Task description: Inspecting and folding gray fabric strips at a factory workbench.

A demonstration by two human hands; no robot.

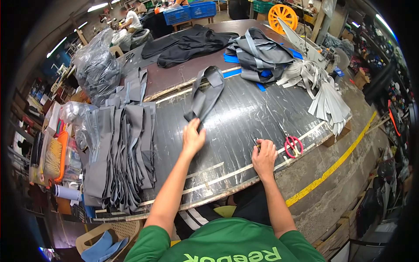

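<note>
Table (244,118) – dark, scuffed, open room mid-top between the hands. Grey stack (122,153) crowds its left part, reaching the near edge; a sweep that way could push pieces off. Grey strap piece (205,94) lies loose mid-table, its lower end under the left hand (193,139), fingers flat pinning it – could bunch if dragged. Scissors (293,145) sit near the right edge, just beside the right hand (264,158), curled on a small dark item – a bump risks dropping them.
</note>
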